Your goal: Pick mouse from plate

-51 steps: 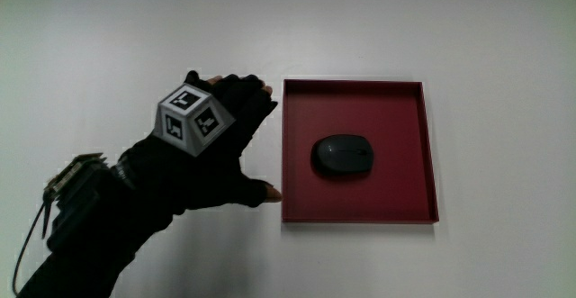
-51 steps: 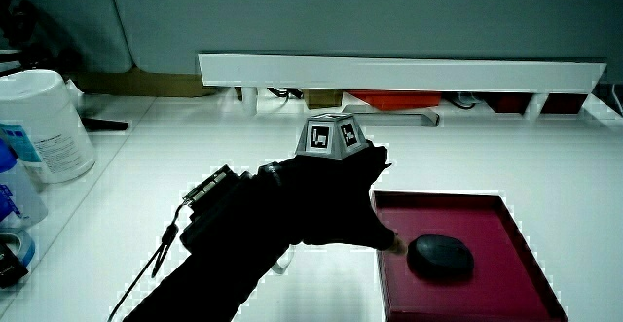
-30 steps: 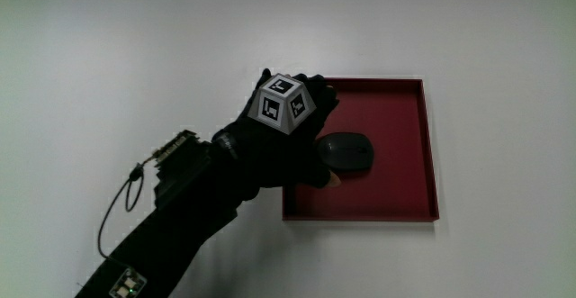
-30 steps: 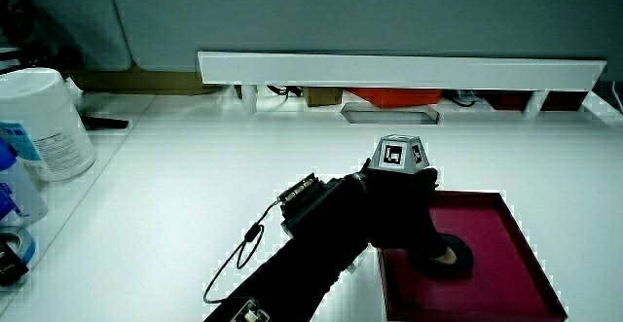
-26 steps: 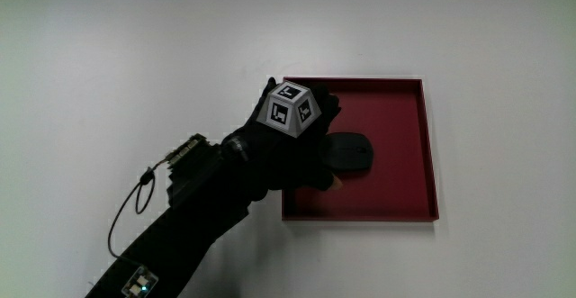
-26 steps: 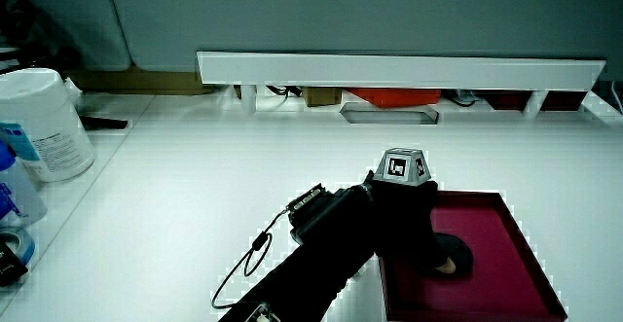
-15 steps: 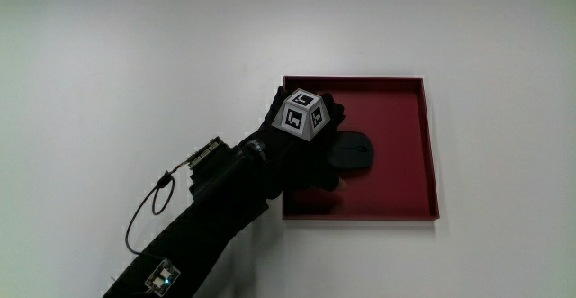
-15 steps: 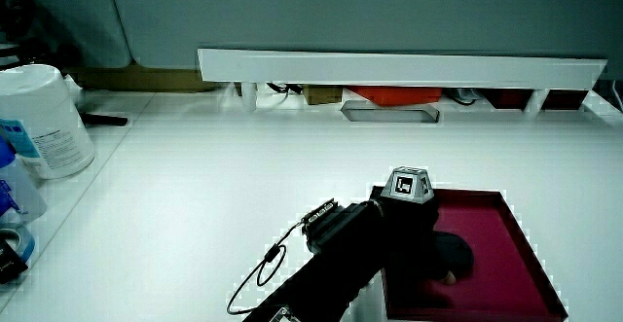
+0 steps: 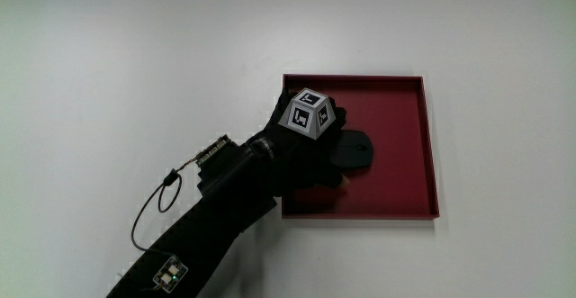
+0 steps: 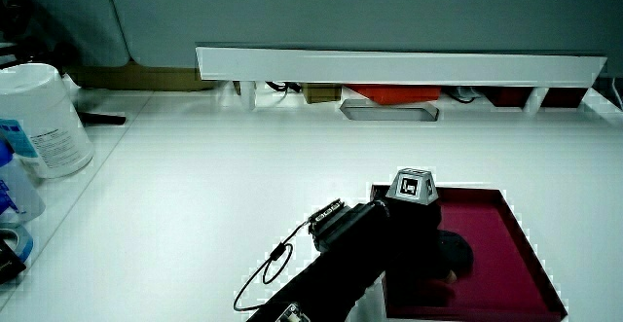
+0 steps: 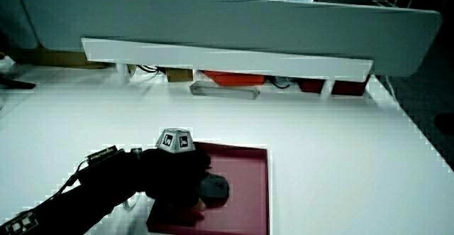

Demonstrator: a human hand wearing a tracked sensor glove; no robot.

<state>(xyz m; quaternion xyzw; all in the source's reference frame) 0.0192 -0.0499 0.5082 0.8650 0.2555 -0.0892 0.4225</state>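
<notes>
A dark oval mouse (image 9: 356, 150) lies in the middle of a square red plate (image 9: 430, 145) with a low rim. The gloved hand (image 9: 326, 154) rests over the mouse's end nearest the forearm and covers about half of it. Its fingers curl round the mouse, which still sits on the plate's floor. The patterned cube (image 9: 309, 113) on the hand's back faces up. Both side views show the hand (image 10: 417, 236) (image 11: 179, 172) low in the plate (image 10: 516, 254) (image 11: 252, 185), with part of the mouse (image 10: 457, 252) (image 11: 216, 189) peeking out past the fingers.
A small device with a looped cable (image 9: 155, 212) is strapped to the forearm. A white canister (image 10: 44, 118) stands at the table's edge. A low partition with a white ledge (image 10: 389, 65) closes the table farthest from the person.
The hand came from the bare table beside the plate, moved over the plate and sank onto the mouse. In the last half second it barely shifted, its fingers closing round the mouse.
</notes>
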